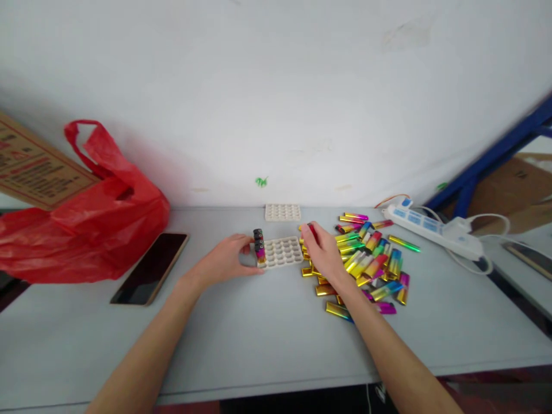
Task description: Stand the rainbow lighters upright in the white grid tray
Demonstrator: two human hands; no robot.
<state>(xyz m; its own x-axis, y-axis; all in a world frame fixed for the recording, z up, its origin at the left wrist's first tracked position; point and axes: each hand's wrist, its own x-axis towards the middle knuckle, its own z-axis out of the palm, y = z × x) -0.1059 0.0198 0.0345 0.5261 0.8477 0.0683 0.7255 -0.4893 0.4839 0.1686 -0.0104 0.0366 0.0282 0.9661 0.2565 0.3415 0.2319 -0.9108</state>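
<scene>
A white tray with rows of round-edged slots (282, 265) lies in the middle of the table. Several lighters (259, 247) with black tops stand upright in its leftmost column. My left hand (230, 257) is at the tray's left end, thumb and fingers apart around that end beside the standing lighters. Over the left edge of a loose pile of shiny multicoloured lighters (357, 263), my right hand (321, 250) has its fingers closed on a lighter (312, 231), of which a reddish, dark end shows. The rest of it is hidden by the fingers.
A second slotted tray (282, 213) lies by the wall. At left are a phone (150, 269), a red plastic bag (107, 213) and a cardboard box (38, 161). A white power strip (431, 227) with cables lies at right, near a blue metal frame (495, 149).
</scene>
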